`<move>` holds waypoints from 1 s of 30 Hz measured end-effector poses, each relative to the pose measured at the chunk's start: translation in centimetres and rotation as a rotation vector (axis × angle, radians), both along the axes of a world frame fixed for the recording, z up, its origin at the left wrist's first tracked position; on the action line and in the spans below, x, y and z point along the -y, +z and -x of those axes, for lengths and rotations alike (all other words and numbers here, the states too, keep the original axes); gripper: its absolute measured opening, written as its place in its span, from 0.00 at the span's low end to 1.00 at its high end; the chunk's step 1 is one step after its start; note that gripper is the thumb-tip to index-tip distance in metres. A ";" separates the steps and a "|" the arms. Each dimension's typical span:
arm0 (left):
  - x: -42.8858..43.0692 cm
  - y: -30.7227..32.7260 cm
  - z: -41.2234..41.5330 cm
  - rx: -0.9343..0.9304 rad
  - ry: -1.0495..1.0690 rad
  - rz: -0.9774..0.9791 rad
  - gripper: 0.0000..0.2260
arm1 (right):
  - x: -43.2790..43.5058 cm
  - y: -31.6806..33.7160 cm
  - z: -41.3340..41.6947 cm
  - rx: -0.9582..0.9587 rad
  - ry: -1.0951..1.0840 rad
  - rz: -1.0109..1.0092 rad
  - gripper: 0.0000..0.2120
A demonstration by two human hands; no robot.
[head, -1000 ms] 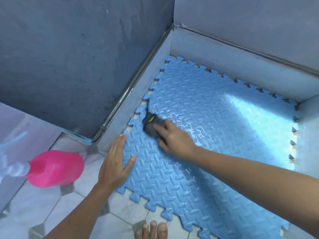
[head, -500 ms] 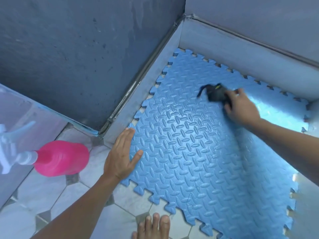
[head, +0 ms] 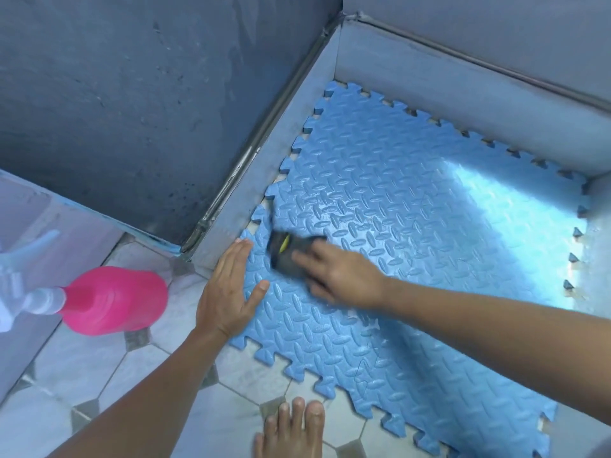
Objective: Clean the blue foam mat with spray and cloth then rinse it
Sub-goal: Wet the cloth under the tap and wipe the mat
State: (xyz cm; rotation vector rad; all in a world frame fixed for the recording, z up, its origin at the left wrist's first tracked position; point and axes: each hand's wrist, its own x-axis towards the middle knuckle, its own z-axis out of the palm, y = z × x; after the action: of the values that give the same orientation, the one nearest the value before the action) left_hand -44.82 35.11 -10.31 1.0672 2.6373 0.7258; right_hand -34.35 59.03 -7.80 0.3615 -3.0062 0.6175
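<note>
The blue foam mat (head: 413, 226), with a raised diamond pattern and jigsaw edges, lies on the floor in a wall corner. My right hand (head: 340, 276) presses a dark grey cloth (head: 287, 252) with a yellow mark onto the mat near its left edge. My left hand (head: 231, 289) lies flat, fingers spread, on the mat's near-left corner. A pink spray bottle (head: 112, 299) with a white trigger head lies on its side on the tiles at the left.
Grey walls (head: 132, 94) and a low grey ledge (head: 297, 104) close in the mat on the left and far sides. Pale floor tiles (head: 99, 375) with dark insets spread in front. My bare toes (head: 291, 428) show at the bottom edge.
My right hand swept the cloth from the mat's left edge out to the far middle and back to the left edge. My left hand stayed flat on the corner.
</note>
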 end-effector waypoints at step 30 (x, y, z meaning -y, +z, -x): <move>0.0 0.0 0.0 -0.029 0.010 0.006 0.36 | -1.9 -0.5 -5.3 0.137 0.147 -0.087 0.24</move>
State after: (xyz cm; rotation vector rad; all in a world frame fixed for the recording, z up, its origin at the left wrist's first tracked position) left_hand -44.78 35.13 -10.34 1.0717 2.6693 0.7097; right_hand -29.09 60.93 -8.32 0.5717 -3.1662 0.5434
